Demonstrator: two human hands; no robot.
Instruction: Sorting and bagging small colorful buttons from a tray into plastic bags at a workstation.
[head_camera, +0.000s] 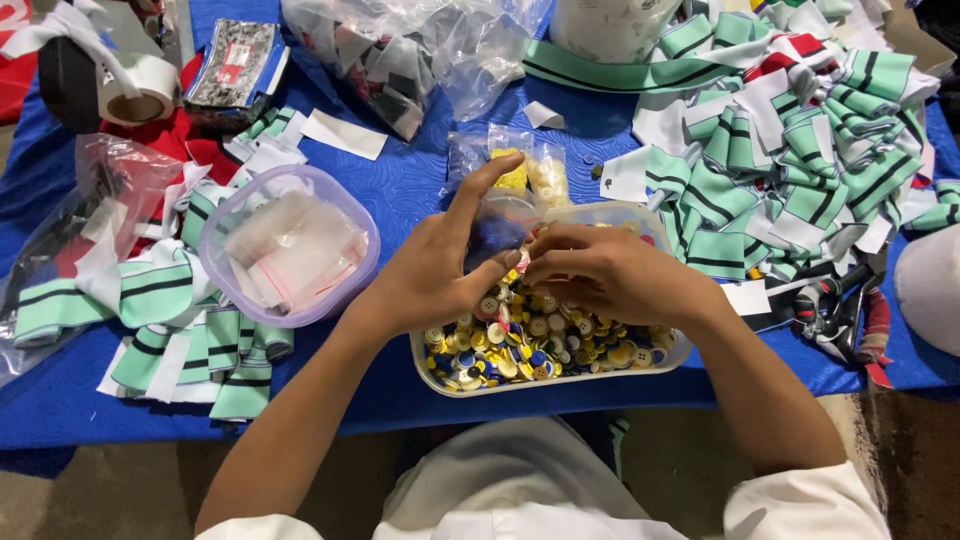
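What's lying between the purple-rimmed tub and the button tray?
Head view: the left hand and its forearm cross that gap, over bare blue tablecloth, between the purple-rimmed tub and the button tray.

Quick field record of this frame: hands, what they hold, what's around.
left hand: pinches a small clear bag with dark blue contents
right hand: fingers curled at the bag's edge, over the button tub
tub contents: mixed yellow, white and blue buttons
left of tub: lilac container holding small clear bags
right side: pile of green striped fabric strips
surface: blue cloth
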